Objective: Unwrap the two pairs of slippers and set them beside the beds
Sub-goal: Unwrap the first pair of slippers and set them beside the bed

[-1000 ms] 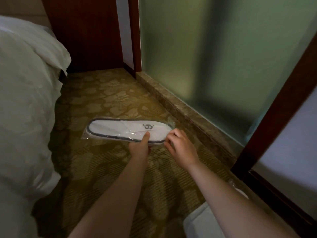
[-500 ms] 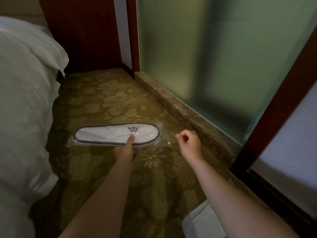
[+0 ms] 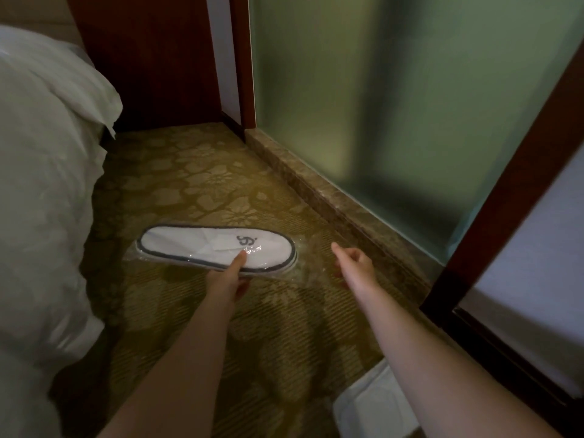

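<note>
1. Wrapped slipper pack (image 3: 218, 248): white, dark edge trim, grey logo on top, inside a clear plastic wrapper (image 3: 303, 251). It lies lengthwise left to right over the patterned carpet (image 3: 202, 172), between the bed (image 3: 38, 191) on the left and the marble sill (image 3: 319, 191) under the frosted glass partition (image 3: 410, 99) on the right
2. Left hand (image 3: 226, 281): at the near long edge of the pack, a bit right of its middle. One digit lies pressed on top of the wrapper, tip just below the logo; the other fingers are curled under the near edge and mostly hidden. Reads as a pinch on the pack's near edge
3. Right hand (image 3: 355, 263): right of the pack's toe end, apart from the slipper itself. Fingers loosely curled, index and thumb tips close together. Crinkled wrapper film stretches from the toe end toward this hand; cannot tell whether the fingers grip the film or just hover beside it
4. Wrapper is on, slipper fully enclosed
5. Cannot tell whether the pack rests on the carpet or is lifted slightly off it
6. White folded item (image 3: 373, 409) at the bottom edge near the right forearm, blurred; cannot tell what it is
</note>
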Demonstrator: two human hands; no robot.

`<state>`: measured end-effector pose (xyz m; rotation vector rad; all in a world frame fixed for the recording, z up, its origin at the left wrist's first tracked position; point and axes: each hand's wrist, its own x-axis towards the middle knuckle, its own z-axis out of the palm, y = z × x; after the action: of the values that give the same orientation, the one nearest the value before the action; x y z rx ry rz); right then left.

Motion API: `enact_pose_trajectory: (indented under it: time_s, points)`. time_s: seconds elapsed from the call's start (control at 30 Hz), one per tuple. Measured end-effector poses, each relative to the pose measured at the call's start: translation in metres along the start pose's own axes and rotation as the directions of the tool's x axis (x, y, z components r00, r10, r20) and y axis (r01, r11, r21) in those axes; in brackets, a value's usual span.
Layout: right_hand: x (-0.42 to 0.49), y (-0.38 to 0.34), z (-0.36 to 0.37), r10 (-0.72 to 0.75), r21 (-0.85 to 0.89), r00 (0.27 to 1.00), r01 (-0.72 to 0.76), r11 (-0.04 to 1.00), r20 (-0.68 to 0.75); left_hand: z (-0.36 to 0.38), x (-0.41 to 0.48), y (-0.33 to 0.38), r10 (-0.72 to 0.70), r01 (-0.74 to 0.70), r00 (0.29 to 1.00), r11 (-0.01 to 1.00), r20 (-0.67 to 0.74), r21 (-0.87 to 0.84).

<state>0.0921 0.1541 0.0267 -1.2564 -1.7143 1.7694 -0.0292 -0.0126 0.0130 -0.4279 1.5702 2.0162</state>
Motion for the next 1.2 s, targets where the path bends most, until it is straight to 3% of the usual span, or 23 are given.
enact_pose_trajectory:
  time_s: [0.3,0.47,0.7,0.87,1.0,1.1,1.2]
  points:
    - [-0.003,0.002,0.009,-0.093,-0.181,0.994,0.101,0.978,0.049,-0.005,0.002,-0.003,-0.013,0.001,0.993,0.995,0.12,0.102]
    - [0.001,0.007,0.003,-0.151,-0.222,0.988,0.154,0.963,0.027,-0.005,0.004,-0.001,-0.064,0.064,0.988,0.998,0.142,0.006]
    - [0.006,0.012,0.008,-0.294,-0.416,0.951,0.305,0.857,0.093,-0.004,0.005,-0.002,-0.096,0.106,0.982,0.993,0.165,-0.052]
    - [0.004,0.002,0.007,-0.238,-0.205,0.971,0.232,0.951,-0.005,-0.009,0.005,0.001,-0.113,0.11,0.982,0.993,0.151,0.029]
    - [0.001,-0.01,0.008,-0.354,-0.131,0.932,0.343,0.93,-0.073,-0.013,0.007,0.001,-0.114,0.104,0.982,0.992,0.15,0.076]
    - [-0.002,-0.013,0.014,-0.37,-0.176,0.929,0.367,0.914,0.012,-0.012,0.005,0.001,-0.099,0.087,0.983,0.993,0.157,0.083]
    - [0.0,-0.01,0.023,-0.245,-0.155,0.96,0.265,0.952,0.135,-0.011,0.004,0.001,-0.102,0.086,0.979,0.992,0.174,0.094]
